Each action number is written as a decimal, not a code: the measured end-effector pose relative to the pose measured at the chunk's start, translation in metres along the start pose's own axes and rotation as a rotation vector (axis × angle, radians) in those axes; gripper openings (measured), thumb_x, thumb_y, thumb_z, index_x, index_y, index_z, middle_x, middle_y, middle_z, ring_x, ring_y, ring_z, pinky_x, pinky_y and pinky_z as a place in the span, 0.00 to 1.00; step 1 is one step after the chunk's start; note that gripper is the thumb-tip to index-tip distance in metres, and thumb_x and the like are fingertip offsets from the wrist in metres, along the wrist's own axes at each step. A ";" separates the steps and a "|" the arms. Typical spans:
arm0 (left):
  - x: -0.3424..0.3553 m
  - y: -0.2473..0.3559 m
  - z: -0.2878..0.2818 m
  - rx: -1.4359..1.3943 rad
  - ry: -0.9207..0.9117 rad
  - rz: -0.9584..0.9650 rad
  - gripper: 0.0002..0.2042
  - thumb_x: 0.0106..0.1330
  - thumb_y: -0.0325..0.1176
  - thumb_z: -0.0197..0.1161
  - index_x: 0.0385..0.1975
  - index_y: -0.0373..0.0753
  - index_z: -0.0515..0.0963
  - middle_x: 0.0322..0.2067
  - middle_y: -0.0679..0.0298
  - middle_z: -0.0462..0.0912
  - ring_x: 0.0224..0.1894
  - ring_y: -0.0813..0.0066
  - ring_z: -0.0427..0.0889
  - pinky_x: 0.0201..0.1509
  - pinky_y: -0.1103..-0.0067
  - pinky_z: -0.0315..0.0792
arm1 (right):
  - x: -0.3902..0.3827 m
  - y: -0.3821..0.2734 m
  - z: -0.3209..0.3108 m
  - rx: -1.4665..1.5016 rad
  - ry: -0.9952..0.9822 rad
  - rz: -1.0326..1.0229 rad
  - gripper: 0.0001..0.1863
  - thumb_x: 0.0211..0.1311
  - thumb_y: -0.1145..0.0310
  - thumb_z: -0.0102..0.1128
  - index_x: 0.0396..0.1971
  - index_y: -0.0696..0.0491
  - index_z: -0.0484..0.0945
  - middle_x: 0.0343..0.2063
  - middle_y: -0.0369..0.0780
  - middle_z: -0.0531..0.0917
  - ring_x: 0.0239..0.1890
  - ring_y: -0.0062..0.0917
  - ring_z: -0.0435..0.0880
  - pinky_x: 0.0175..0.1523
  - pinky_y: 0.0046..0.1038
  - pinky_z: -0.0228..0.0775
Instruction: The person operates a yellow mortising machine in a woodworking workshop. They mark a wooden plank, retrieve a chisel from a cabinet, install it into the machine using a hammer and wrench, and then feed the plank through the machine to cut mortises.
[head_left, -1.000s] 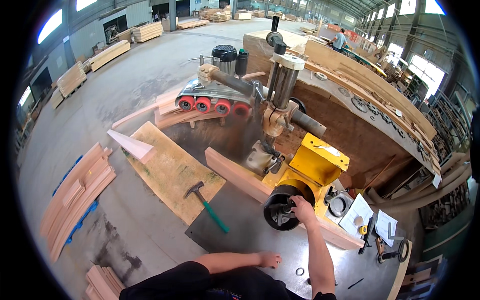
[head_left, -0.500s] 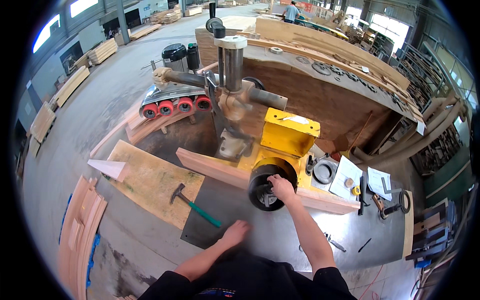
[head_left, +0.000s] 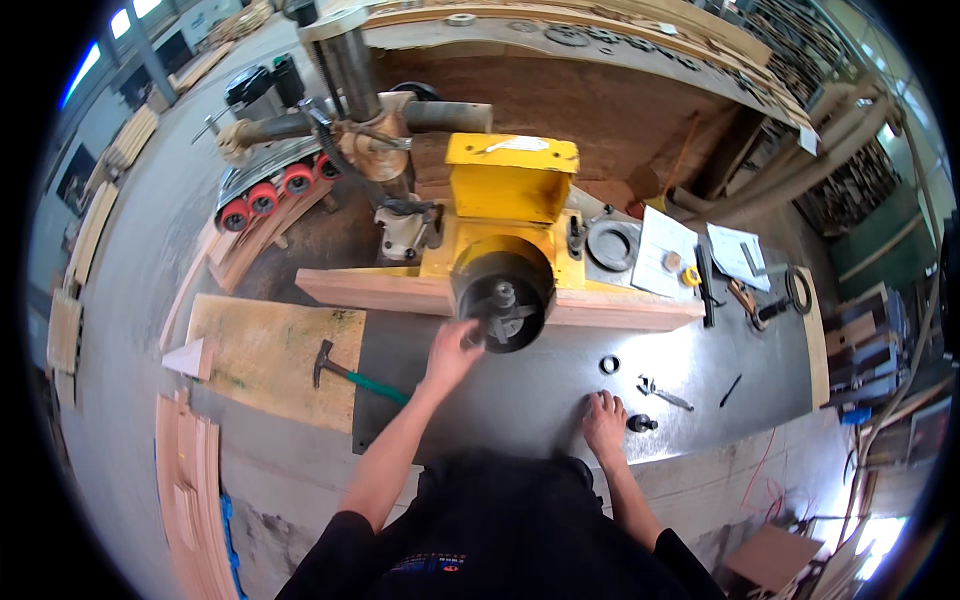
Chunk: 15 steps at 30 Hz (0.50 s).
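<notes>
Right now your left hand (head_left: 454, 352) is at the near-left rim of the black drum (head_left: 535, 275), fingers curled but blurred, so I cannot tell whether they grip anything. Just right of those fingertips, inside the drum, stands the metal spindle (head_left: 503, 293) with metal arms (head_left: 518, 328) around its foot. If the spindle turned, or if those arms have sharp edges, reaching deeper could cost you skin or trap a knuckle.

Your right hand (head_left: 606, 425) rests on the metal table (head_left: 490, 405), fingers bent; whether something small sits under them, I cannot tell. Just right of it lies a dark fitting (head_left: 641, 424), near the table's near edge: a careless sideways sweep could send it to the floor. Ahead of that hand, the small ring (head_left: 609, 365) could be pushed away unnoticed. Beside your left forearm, the hammer's (head_left: 365, 383) green handle could be bumped by a hasty pull-back.
</notes>
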<state>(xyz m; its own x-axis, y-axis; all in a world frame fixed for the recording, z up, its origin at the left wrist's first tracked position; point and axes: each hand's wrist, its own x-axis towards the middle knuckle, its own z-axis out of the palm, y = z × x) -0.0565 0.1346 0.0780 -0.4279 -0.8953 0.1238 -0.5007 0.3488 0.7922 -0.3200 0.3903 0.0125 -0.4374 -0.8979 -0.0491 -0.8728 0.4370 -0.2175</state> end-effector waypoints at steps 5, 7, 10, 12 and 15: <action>0.097 0.042 0.003 0.150 -0.079 0.294 0.25 0.51 0.25 0.74 0.52 0.37 0.78 0.49 0.56 0.83 0.54 0.53 0.77 0.61 0.65 0.72 | -0.023 0.012 -0.004 0.149 -0.087 0.108 0.30 0.53 0.73 0.66 0.59 0.49 0.73 0.62 0.45 0.71 0.64 0.49 0.67 0.66 0.43 0.67; 0.112 0.045 0.011 0.211 -0.182 0.279 0.25 0.51 0.25 0.74 0.52 0.38 0.79 0.49 0.56 0.83 0.54 0.53 0.77 0.61 0.65 0.72 | -0.033 0.016 0.002 0.198 -0.055 0.118 0.28 0.54 0.74 0.65 0.58 0.50 0.73 0.62 0.45 0.72 0.63 0.49 0.69 0.65 0.42 0.68; 0.132 0.041 0.011 0.280 -0.298 0.282 0.24 0.51 0.25 0.73 0.52 0.39 0.80 0.49 0.55 0.83 0.54 0.52 0.78 0.61 0.64 0.72 | -0.034 0.016 0.005 0.213 0.012 0.089 0.23 0.55 0.77 0.61 0.54 0.51 0.75 0.55 0.46 0.75 0.56 0.48 0.72 0.61 0.42 0.70; 0.140 0.057 0.004 0.376 -0.379 0.268 0.24 0.51 0.26 0.74 0.51 0.39 0.81 0.49 0.54 0.84 0.53 0.52 0.79 0.60 0.64 0.73 | -0.029 0.016 0.005 0.226 0.083 0.061 0.21 0.55 0.78 0.61 0.51 0.52 0.77 0.51 0.46 0.77 0.54 0.47 0.73 0.59 0.42 0.70; 0.142 0.048 0.012 0.366 -0.404 0.353 0.23 0.51 0.27 0.74 0.50 0.40 0.81 0.47 0.55 0.84 0.52 0.52 0.79 0.59 0.64 0.74 | -0.033 0.017 0.000 0.211 0.016 0.090 0.21 0.54 0.78 0.63 0.51 0.53 0.77 0.51 0.46 0.77 0.53 0.47 0.73 0.59 0.42 0.70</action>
<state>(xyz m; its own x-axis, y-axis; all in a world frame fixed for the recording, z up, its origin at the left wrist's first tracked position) -0.1506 0.0281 0.1264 -0.8276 -0.5593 0.0484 -0.4713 0.7391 0.4813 -0.3200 0.4274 0.0104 -0.5161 -0.8542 -0.0627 -0.7660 0.4931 -0.4125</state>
